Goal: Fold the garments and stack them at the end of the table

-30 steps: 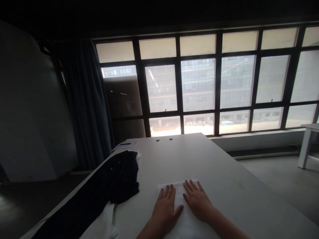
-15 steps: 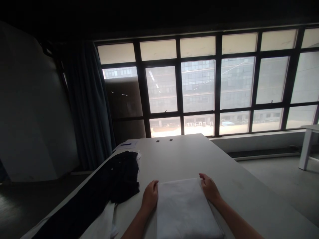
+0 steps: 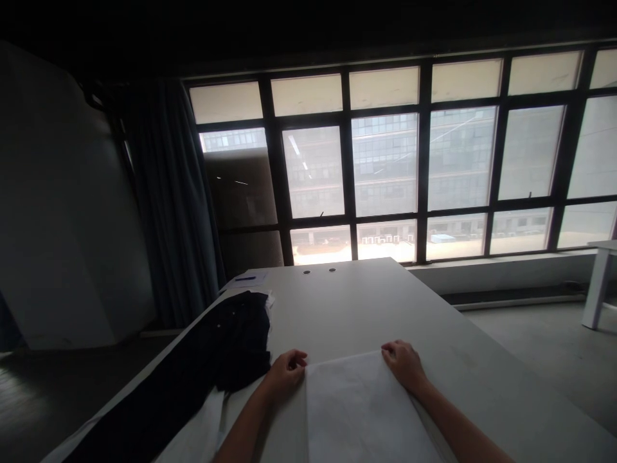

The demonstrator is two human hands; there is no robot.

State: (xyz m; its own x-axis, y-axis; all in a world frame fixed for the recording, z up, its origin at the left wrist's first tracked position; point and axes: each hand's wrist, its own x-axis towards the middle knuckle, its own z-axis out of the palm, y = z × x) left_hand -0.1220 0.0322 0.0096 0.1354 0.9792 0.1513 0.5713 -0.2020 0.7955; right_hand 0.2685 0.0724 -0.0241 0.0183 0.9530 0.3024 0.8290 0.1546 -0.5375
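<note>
A folded white cloth [image 3: 364,405] lies flat on the table in front of me, its near end cut off by the frame. My left hand [image 3: 287,373] pinches its far left corner, thumb and fingertips together. At the far right corner, my right hand [image 3: 403,365] grips the edge with curled fingers. Left of my left hand rests a pair of dark trousers [image 3: 202,360], spread lengthwise over other white fabric [image 3: 205,427].
The white table [image 3: 337,308] runs away toward the windows, with two round cable holes near its far end. A blue pen [image 3: 245,278] lies on paper [image 3: 255,276] at the far left. Another white table [image 3: 598,283] stands to the right.
Both hands have closed on the cloth's far corners, where they earlier lay along its sides. My left hand turned inward, and the cloth's far edge has come slightly nearer.
</note>
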